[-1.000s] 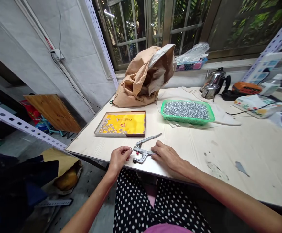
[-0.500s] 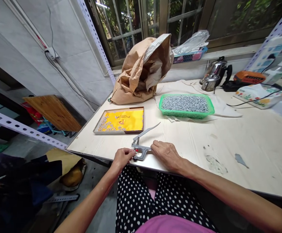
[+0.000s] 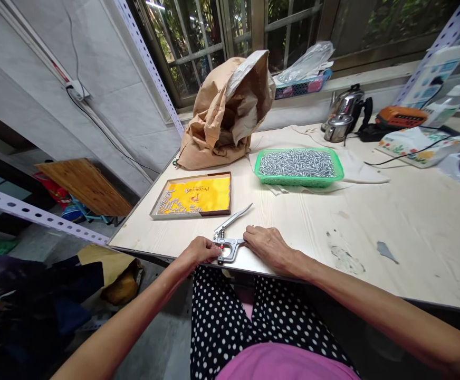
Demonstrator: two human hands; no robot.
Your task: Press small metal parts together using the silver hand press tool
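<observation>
Grey metal snap-fastener pliers (image 3: 236, 248) rest at the table's front edge, with a spring, a small red part in the jaw and the long upper lever raised. My right hand (image 3: 271, 248) is closed around the end of the lower handle. At the jaw, my left hand (image 3: 202, 249) pinches with thumb and forefinger; whatever they hold is too small and hidden to name. Beyond the pliers lies a shallow tray (image 3: 230, 192) with a yellow bottom and small silver metal pieces gathered at its left. A green plastic basket (image 3: 299, 182) full of similar small metal pieces stands farther right.
A large open brown paper bag (image 3: 218, 121) stands at the back left. A steel kettle (image 3: 351, 103), an orange-and-black battery (image 3: 400, 117) and a floral tissue pack (image 3: 415, 145) sit at the back right. A grey scrap (image 3: 387, 252) lies on the table.
The view has shifted slightly to the right. Both hands stay at the pliers, whose upper lever points up at a slightly different angle; the left fingers remain pinched at the jaw.
</observation>
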